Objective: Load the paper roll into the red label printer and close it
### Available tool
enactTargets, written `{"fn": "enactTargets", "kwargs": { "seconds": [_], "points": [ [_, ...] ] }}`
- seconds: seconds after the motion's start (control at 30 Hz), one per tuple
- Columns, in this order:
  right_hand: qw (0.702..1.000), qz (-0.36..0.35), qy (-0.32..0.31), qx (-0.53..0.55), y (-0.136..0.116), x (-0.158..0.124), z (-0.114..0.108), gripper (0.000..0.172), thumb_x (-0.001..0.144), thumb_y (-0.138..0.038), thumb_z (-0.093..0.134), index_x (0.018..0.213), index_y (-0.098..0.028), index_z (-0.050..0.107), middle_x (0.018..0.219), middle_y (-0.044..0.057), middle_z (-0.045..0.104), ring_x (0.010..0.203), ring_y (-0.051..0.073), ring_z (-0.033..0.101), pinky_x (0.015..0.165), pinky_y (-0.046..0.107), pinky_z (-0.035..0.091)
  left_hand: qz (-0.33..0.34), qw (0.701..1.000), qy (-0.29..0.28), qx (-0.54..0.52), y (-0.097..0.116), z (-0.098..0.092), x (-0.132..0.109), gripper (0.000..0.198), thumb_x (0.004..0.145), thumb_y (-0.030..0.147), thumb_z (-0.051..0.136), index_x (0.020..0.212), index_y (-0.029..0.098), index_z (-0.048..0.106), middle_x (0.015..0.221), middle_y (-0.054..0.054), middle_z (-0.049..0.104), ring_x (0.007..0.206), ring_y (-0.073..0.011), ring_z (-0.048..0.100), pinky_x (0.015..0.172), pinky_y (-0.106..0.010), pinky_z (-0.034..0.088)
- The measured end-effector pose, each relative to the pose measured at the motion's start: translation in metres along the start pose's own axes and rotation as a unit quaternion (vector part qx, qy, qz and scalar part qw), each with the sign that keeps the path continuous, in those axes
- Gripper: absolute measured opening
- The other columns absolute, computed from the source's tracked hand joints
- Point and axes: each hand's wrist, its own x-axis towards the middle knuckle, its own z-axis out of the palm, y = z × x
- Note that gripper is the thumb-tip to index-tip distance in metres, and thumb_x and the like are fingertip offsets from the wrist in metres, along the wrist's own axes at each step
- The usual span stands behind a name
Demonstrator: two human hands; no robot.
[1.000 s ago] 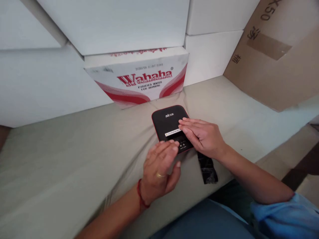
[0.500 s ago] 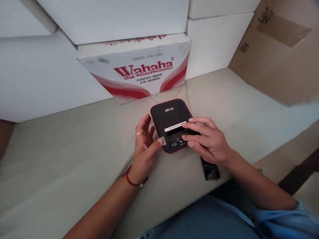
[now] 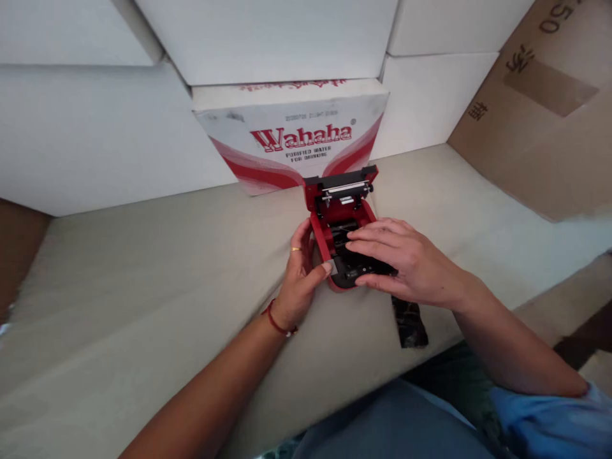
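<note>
A small black and red printer (image 3: pixel 321 239) lies on the pale covered table with its lid (image 3: pixel 342 185) raised, showing a red interior and a roller. My left hand (image 3: pixel 302 274) grips its left side, thumb on the grey tab at the near left corner. Over the right part of the printer is my right hand (image 3: pixel 401 258), fingers apart and reaching across the opening; whether it holds anything underneath is hidden. A crumpled black plastic piece (image 3: pixel 410 324) lies on the table below my right hand.
A Wahaha water carton (image 3: pixel 306 137) stands just behind the printer. White boxes (image 3: pixel 95 140) are stacked behind and to its left, with more at the right. A brown cardboard box (image 3: pixel 540 146) stands at the far right. The table's near edge borders my lap.
The printer's lid has swung up, exposing the inside. My right hand has shifted slightly over the opening, while my left hand keeps its hold. The whole view has moved a little.
</note>
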Motion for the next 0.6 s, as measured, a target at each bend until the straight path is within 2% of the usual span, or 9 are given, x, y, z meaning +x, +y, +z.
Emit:
{"fn": "enactTargets", "kwargs": {
  "seconds": [0.1,0.2,0.4,0.53,0.6],
  "points": [
    [0.999,0.0,-0.034,-0.022,0.004,0.007,-0.006,0.029,0.11,-0.028,0.067,0.135,-0.018,0.078,0.129,0.012,0.086,0.121,0.03,0.078,0.102,0.049,0.065,-0.02,0.999,0.012,-0.033,0.002,0.001,0.0,0.087,0.097,0.053,0.083,0.17,0.039,0.038,0.184,-0.007,0.039,0.169,-0.0341,0.041,0.14,-0.058,0.036],
    [0.999,-0.003,-0.01,-0.037,0.002,0.006,-0.008,0.024,0.11,-0.016,0.06,0.121,-0.021,0.081,0.113,0.008,0.088,0.11,0.027,0.081,0.096,0.046,0.065,-0.027,0.998,0.022,-0.047,0.002,0.001,0.001,0.088,0.093,0.052,0.086,0.168,0.038,0.041,0.185,-0.007,0.037,0.17,-0.0354,0.039,0.14,-0.061,0.036],
    [0.999,0.006,0.049,-0.012,-0.013,-0.018,-0.01,0.026,0.106,-0.012,0.067,0.125,-0.024,0.079,0.122,0.006,0.088,0.119,0.025,0.08,0.105,0.043,0.064,-0.029,0.998,0.028,-0.041,-0.001,0.001,0.002,0.09,0.092,0.055,0.087,0.167,0.038,0.041,0.185,-0.009,0.037,0.169,-0.0351,0.042,0.141,-0.063,0.035],
    [0.997,0.02,0.068,-0.011,-0.016,-0.032,-0.01,0.031,0.105,-0.008,0.067,0.129,-0.024,0.078,0.122,0.006,0.088,0.12,0.023,0.08,0.107,0.042,0.064,-0.008,1.0,0.021,-0.001,-0.004,-0.001,0.003,0.088,0.095,0.059,0.083,0.168,0.039,0.039,0.183,-0.01,0.041,0.164,-0.0348,0.049,0.133,-0.06,0.047],
    [0.998,0.018,0.053,-0.014,-0.017,-0.034,-0.01,0.025,0.107,-0.013,0.068,0.128,-0.023,0.078,0.125,0.007,0.088,0.121,0.023,0.081,0.112,0.045,0.062,0.014,0.998,0.024,0.05,-0.002,-0.001,0.002,0.084,0.099,0.06,0.076,0.17,0.038,0.037,0.181,-0.012,0.042,0.161,-0.0345,0.052,0.129,-0.059,0.052]
  ]
}}
